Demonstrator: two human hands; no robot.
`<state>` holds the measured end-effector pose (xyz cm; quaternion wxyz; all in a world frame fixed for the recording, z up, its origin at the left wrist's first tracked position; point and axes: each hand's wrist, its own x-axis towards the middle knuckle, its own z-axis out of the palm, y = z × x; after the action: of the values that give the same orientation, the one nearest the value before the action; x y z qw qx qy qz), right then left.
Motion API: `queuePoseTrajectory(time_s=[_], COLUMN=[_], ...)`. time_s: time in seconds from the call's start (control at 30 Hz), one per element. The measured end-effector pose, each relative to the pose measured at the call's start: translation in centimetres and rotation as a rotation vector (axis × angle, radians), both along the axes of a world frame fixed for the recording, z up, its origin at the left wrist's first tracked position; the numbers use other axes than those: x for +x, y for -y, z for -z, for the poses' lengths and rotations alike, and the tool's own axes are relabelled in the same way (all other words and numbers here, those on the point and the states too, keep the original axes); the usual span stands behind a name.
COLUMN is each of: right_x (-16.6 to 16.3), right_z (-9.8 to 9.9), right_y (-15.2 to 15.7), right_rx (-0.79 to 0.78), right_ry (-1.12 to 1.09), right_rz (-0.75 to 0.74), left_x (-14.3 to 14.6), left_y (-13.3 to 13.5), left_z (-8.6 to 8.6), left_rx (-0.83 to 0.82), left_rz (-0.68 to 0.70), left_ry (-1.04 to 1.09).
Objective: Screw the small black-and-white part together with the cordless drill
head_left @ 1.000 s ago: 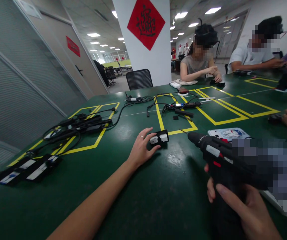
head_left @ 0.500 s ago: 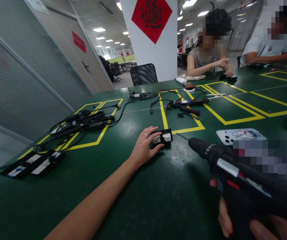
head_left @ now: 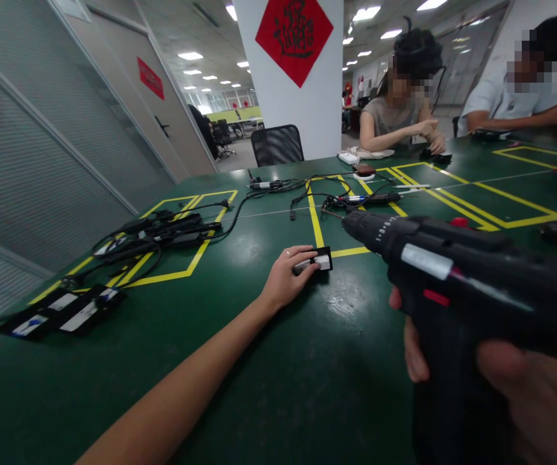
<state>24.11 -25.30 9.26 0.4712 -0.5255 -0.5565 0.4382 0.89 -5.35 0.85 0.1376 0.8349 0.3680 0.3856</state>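
Note:
My left hand (head_left: 288, 276) lies on the table with fingers and thumb closed around a small flat black piece with white patches (head_left: 325, 259). The fingers cover part of this piece. In my right hand (head_left: 530, 394) is a black cordless drill (head_left: 457, 271), gripped by its handle with the index finger by the trigger. A thin bit (head_left: 333, 213) sticks out of the chuck, pointing left and away from me. The drill is held above the table, its bit apart from the black piece.
Tangled black cables (head_left: 172, 232) and black pieces with white labels (head_left: 77, 313) lie on the left. Beyond my hands are an electric screwdriver (head_left: 366, 199), more cables and yellow tape rectangles (head_left: 317, 226) on the green table (head_left: 240, 387). Two people sit across at right.
The drill has come up and to the left, now covering the phone and small parts behind it. My left hand's fingers have closed further over the black piece.

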Motion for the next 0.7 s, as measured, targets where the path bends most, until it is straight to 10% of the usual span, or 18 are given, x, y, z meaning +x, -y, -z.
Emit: queuePoseTrajectory(time_s=[0.7], right_x=[-2.1], right_z=[0.3], right_y=[-0.6], right_rx=[-0.217], right_ry=[0.085], right_rz=[0.131], left_x=[-0.1], left_y=[-1.2], left_z=[0.1], left_rx=[-0.142], left_rz=[0.03], left_ry=[0.137])
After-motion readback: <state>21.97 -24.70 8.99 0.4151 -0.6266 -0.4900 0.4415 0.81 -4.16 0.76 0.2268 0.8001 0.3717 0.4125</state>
